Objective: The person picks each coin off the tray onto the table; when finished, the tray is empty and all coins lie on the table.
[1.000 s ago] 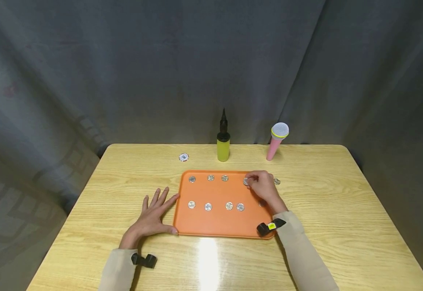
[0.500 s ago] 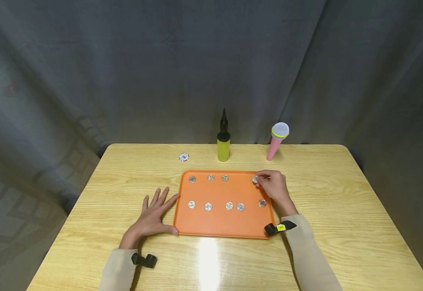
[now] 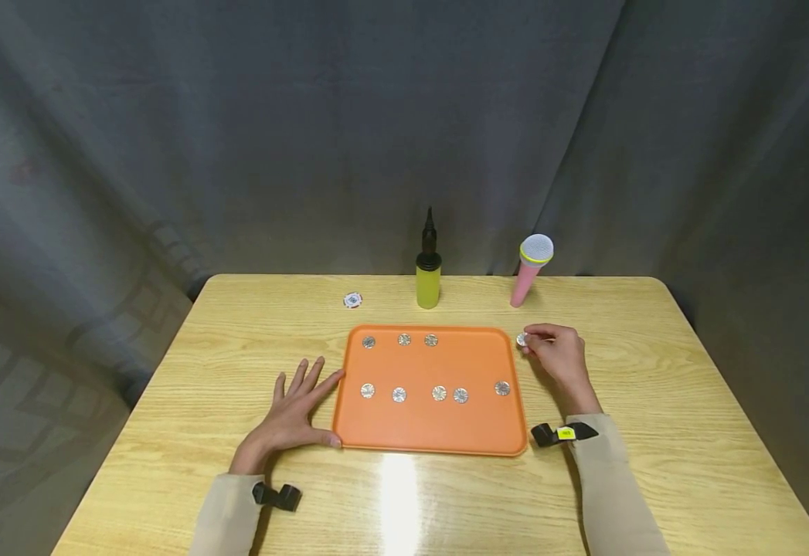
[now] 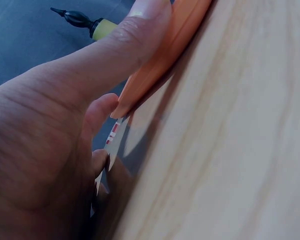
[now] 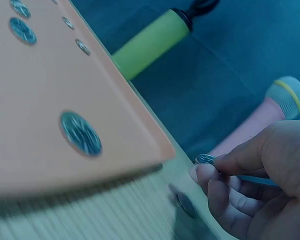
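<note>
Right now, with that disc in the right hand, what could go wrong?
1. The right hand pinches the held disc by fingertips only, so it might slip and drop beside the tray.
2. Another disc lies on the table close below those fingers; lowering could knock it or stack the two.
3. The left hand touches only the tray's left side; a bump on the far side might shift the loose discs inside.

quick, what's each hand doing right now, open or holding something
Left hand: open, fingers spread, touching the orange tray.
Right hand: closed, pinching a silver coin.
</note>
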`<move>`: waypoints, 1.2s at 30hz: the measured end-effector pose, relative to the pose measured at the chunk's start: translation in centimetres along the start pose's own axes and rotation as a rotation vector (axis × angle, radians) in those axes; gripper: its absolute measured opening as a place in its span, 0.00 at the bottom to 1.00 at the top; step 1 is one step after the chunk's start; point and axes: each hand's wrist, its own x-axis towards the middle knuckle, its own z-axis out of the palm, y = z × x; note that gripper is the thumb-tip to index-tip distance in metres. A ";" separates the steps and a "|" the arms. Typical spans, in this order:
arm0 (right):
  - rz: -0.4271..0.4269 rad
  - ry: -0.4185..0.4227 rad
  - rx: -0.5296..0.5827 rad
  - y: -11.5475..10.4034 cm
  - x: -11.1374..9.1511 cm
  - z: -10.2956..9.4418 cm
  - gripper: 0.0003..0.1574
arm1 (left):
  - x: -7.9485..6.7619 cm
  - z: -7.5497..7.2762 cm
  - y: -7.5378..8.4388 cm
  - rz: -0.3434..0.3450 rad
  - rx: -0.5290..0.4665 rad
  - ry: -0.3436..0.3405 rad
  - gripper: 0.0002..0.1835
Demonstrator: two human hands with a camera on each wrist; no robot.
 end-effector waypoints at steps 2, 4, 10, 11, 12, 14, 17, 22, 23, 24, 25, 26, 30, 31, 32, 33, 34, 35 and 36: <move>0.016 0.004 0.009 0.3 0.0 -0.5 0.15 | 0.0 0.0 0.0 -0.003 -0.001 0.000 0.67; 0.028 0.005 0.016 0.6 0.0 -1.0 0.16 | -0.1 0.0 0.0 -0.003 -0.001 -0.001 0.67; 0.048 0.014 0.010 1.3 -0.1 -1.9 0.17 | -0.1 0.1 0.0 -0.006 -0.004 -0.002 0.67; 0.046 0.016 0.001 1.4 0.0 -2.0 0.17 | -0.1 0.1 0.0 -0.006 -0.005 -0.002 0.67; 0.044 0.019 -0.009 1.5 0.0 -2.1 0.17 | -0.1 0.1 0.0 -0.006 -0.005 -0.002 0.67; 0.041 0.027 -0.018 1.8 0.0 -2.1 0.16 | -0.1 0.1 0.0 -0.006 -0.004 -0.003 0.67; 0.041 0.034 -0.019 2.3 0.0 -2.2 0.16 | 0.0 0.0 0.0 -0.006 0.000 -0.003 0.67; 0.040 0.049 -0.046 2.7 0.1 -2.3 0.16 | -0.1 0.0 0.1 -0.001 0.002 0.001 0.67; 0.033 0.053 -0.057 2.7 0.1 -2.3 0.15 | -0.1 0.1 0.1 0.002 0.003 0.006 0.67; 0.027 0.060 -0.071 2.8 0.2 -2.3 0.15 | -0.1 0.1 0.1 0.003 0.000 0.008 0.67; 0.019 0.064 -0.086 2.8 0.2 -2.2 0.15 | -0.1 0.2 0.1 0.004 -0.001 0.009 0.67; 0.008 0.069 -0.103 2.7 0.2 -2.2 0.15 | -0.1 0.2 0.1 0.004 -0.002 0.008 0.67; -0.040 0.105 -0.215 2.7 0.2 -2.1 0.13 | -0.1 0.1 0.1 0.009 -0.006 0.008 0.67; -0.051 0.111 -0.243 2.7 0.2 -2.0 0.13 | -0.1 0.1 0.1 0.010 -0.005 0.009 0.67; -0.061 0.117 -0.265 2.7 0.2 -1.9 0.12 | -0.1 0.0 0.0 0.012 -0.005 0.010 0.67; -0.068 0.123 -0.286 2.7 0.2 -1.9 0.12 | -0.1 0.0 0.1 0.012 -0.004 0.011 0.67; -0.071 0.126 -0.300 2.7 0.2 -1.8 0.13 | -0.1 0.0 0.1 0.011 -0.004 0.010 0.67; -0.071 0.123 -0.303 2.7 0.1 -1.7 0.13 | -0.1 0.0 0.1 0.009 -0.005 0.009 0.66; -0.070 0.120 -0.307 2.7 0.1 -1.7 0.13 | -0.1 0.0 0.1 0.007 -0.005 0.006 0.66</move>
